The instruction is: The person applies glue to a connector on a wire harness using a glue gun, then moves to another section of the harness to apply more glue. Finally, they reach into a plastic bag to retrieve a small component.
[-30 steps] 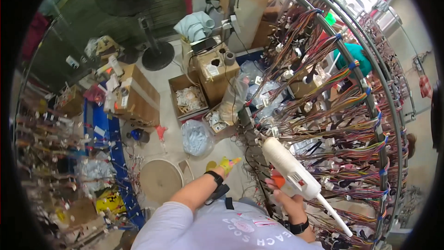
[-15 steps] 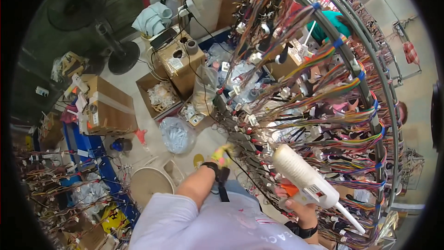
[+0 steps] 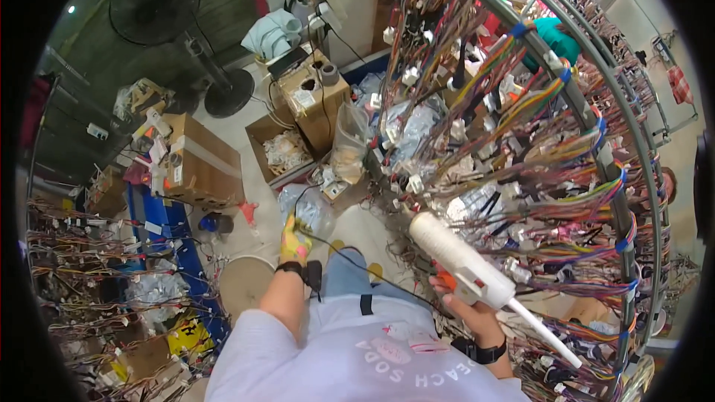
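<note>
In my right hand (image 3: 477, 316) is a white hot glue gun (image 3: 454, 253), its thick body angled up and to the left. The fingers wrap the handle by an orange trigger (image 3: 445, 280). A long white glue stick (image 3: 547, 336) juts from its rear end toward the lower right. My left hand (image 3: 296, 241), in a yellow patterned glove, is closed on a thin black cable (image 3: 339, 250), which runs rightward across my front toward the glue gun. The glue gun's tip is near bundles of coloured wires (image 3: 514, 212) with white connectors, strung on a metal frame (image 3: 605, 150).
Another wire rack (image 3: 97, 275) lies at the left beside a blue rail (image 3: 173, 242). Cardboard boxes (image 3: 205, 164), a plastic bag (image 3: 313, 208), a round bin (image 3: 246, 283) and a standing fan (image 3: 223, 89) are on the floor. A person in green (image 3: 555, 41) is behind the frame.
My left hand has moved left and farther out, drawing the cable across. The glue gun has shifted slightly left and down in my right hand. The whole view has turned a little.
</note>
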The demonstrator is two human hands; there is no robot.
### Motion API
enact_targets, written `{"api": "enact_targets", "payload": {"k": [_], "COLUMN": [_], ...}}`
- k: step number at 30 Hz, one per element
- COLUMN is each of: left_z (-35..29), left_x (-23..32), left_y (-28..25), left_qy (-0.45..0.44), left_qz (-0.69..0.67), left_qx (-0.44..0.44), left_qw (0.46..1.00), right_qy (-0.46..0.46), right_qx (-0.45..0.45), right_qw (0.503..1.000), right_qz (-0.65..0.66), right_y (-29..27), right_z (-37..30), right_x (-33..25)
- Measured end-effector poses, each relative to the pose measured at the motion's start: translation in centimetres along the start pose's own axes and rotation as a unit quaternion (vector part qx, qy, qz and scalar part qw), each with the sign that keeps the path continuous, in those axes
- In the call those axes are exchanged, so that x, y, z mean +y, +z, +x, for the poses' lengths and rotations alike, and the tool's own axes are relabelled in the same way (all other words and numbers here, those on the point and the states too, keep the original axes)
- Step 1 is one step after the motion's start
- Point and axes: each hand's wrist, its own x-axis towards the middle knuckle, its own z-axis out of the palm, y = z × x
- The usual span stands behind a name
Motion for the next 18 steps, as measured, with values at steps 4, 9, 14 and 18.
{"api": "enact_targets", "payload": {"k": [4,9,14,18], "left_z": [2.7,7.4,10.3,13.7], "left_x": [0.1,1.2,-0.7,-2.8], "left_y": [-3.3,-7.5,-3.8,7.6], "left_qy": [0.0,0.003,0.153,0.219], "left_qz": [-0.1,0.079,0.569,0.5], "left_qx": [-0.015,0.068,-0.004,-0.245], "left_qw": [0.995,0.995,0.808,0.801], "right_qy": [0.001,0.034,0.065,0.094], "right_qx": [-0.042,-0.034,0.019,0.014], "right_qw": [0.997,0.986,0.992,0.974], "right_qz": [-0.058,-0.158,-0.109,-0.205], "right_y": [1.0,3.5,7.0,8.2], "right_z": [3.0,8.3,15.7,20.9], "right_x": [0.9,0.9,3.4,5.3]}}
